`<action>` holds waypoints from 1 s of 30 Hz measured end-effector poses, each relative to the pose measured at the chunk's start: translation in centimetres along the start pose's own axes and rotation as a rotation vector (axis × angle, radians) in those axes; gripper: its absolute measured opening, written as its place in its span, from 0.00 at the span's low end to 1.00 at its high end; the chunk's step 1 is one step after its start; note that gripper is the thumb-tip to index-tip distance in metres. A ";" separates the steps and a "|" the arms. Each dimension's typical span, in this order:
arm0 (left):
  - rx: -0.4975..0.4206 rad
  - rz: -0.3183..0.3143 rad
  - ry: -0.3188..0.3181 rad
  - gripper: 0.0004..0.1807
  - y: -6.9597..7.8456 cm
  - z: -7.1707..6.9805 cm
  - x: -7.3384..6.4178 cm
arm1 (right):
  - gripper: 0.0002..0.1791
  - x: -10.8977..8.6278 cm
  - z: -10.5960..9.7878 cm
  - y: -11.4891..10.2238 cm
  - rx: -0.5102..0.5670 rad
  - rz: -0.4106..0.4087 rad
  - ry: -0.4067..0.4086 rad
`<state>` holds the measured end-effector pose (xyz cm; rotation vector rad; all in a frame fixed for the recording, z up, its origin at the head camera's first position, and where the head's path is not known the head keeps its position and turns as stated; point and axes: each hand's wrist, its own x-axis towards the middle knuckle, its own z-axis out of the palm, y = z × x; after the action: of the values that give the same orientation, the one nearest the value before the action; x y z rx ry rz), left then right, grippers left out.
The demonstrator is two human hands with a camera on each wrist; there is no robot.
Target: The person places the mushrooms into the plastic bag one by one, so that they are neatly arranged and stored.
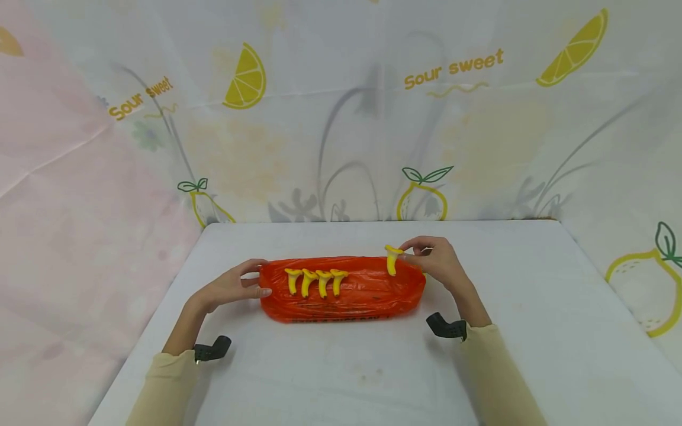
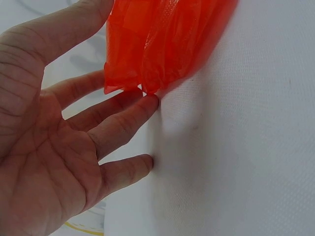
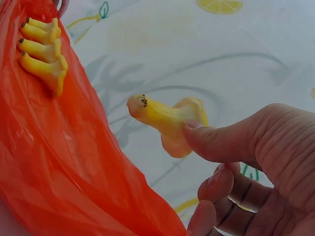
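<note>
A long red plastic bag (image 1: 373, 294) lies across the white table, its surface creased and its near side printed with dark lettering. My left hand (image 1: 234, 285) holds its left end, thumb on the near side and fingers on the far side. In the left wrist view, several fingers (image 2: 120, 129) spread past the bag's edge. Above the bag's right part, my right hand (image 1: 438, 260) pinches a yellow mushroom (image 3: 170, 123) with a flared cap and a dark-specked stem end. Several similar yellow mushrooms (image 1: 322, 283) lie in a row on the bag's left half, caps pointing away from me.
The white-covered table (image 1: 330, 367) extends around the bag. A lemon-printed cloth (image 1: 319, 136) hangs behind it, and pinkish cloth (image 1: 64, 236) hangs at the left. Black wrist mounts (image 1: 446, 326) sit at both sleeve ends.
</note>
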<state>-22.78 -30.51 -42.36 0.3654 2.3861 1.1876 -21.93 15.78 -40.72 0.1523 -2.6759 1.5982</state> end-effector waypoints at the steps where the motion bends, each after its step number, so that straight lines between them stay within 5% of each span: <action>1: 0.000 0.001 0.000 0.44 0.0 0.0 0.0 | 0.10 0.1 0.3 -0.1 -0.002 0.000 -0.002; 30: 0.011 -0.022 0.001 0.45 -0.3 0.1 0.1 | 0.06 0.8 6.1 -1.3 -0.029 -0.064 -0.084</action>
<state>-22.84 -30.57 -42.65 0.3411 2.3925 1.1650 -22.38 9.73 -42.48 0.3082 -2.7242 1.5690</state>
